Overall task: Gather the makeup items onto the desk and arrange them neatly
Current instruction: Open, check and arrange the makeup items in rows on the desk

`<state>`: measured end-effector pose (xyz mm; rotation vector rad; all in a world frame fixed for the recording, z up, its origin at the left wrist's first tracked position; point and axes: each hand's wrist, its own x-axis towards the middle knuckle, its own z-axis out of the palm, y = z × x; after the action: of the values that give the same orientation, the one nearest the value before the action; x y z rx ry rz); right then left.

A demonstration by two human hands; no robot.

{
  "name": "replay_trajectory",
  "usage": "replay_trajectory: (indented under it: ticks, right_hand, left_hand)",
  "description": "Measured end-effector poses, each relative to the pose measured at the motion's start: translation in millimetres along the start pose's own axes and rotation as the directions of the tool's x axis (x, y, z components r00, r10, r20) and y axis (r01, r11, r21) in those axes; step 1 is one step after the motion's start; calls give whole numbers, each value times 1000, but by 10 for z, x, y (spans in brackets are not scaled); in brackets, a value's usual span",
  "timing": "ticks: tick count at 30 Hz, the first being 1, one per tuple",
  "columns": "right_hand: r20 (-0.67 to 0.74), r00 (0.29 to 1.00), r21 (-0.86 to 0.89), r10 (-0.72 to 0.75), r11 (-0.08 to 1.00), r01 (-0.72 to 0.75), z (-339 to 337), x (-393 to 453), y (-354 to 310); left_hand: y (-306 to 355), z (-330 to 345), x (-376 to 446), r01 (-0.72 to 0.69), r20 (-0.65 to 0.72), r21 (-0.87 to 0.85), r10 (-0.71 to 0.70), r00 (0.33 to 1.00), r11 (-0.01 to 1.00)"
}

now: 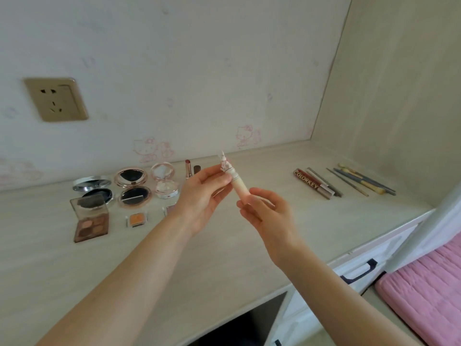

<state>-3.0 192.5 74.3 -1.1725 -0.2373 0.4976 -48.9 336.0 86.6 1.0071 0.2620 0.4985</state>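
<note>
Both hands hold a cream lip gloss tube (239,186) with a small rabbit figure on its cap, raised above the desk (224,245). My left hand (204,198) pinches the cap end; my right hand (267,211) grips the lower end. On the desk at the left lie a silver compact (92,187), a rose-gold compact (132,186), a pink compact (164,182), an open eyeshadow palette (91,219) and a small orange eyeshadow pot (136,219). A lipstick (188,168) stands behind my left hand.
At the right of the desk lie a COLORKEY lip tube (309,183) and several pencils and brushes (361,182) in a row. A wall socket (56,99) is at the upper left. White drawers (359,270) and a pink cushion (424,290) sit at the lower right.
</note>
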Motion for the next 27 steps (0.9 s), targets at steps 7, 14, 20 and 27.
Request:
replay_trajectory:
  ticks: [7, 14, 20, 27]
  right_hand:
    - [257, 938, 256, 234, 919, -299, 439, -126, 188]
    - [334, 884, 161, 328, 904, -396, 741, -201, 323]
    - [302, 920, -247, 248, 953, -176, 875, -242, 455]
    - [402, 910, -345, 105, 938, 44, 1150, -228, 558]
  left_hand:
    - [242, -429, -314, -69, 4, 199, 70, 998, 978]
    - [379, -752, -524, -63, -57, 332, 87, 995, 941]
    - [491, -947, -760, -76, -90, 343, 113, 989, 936]
    - [509, -1263, -1085, 3, -142, 351, 50, 989, 936]
